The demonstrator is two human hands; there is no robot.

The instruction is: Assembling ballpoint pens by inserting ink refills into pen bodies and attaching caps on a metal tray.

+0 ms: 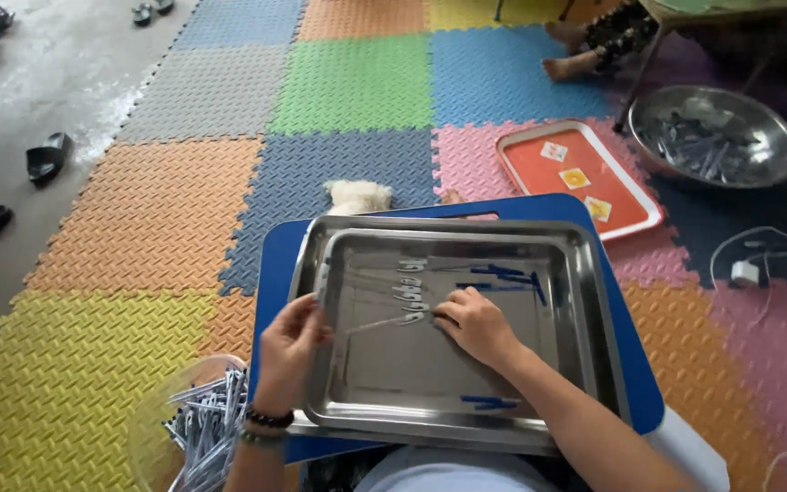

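The left hand (289, 342) grips the steel tray's (585, 301) left rim, steadying it; the right hand (475, 323), fingers together, presses a thin metal piece (384, 322) mid-tray, aligning it below the others.

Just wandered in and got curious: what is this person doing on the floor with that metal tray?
A person sits over a steel tray resting on a blue board. Their left hand is at the tray's left rim, while the right hand touches a thin silver pen-like part among a row of similar parts. A few blue pieces lie further back. A clear bowl of more parts sits at the left, a steel basin farther off.
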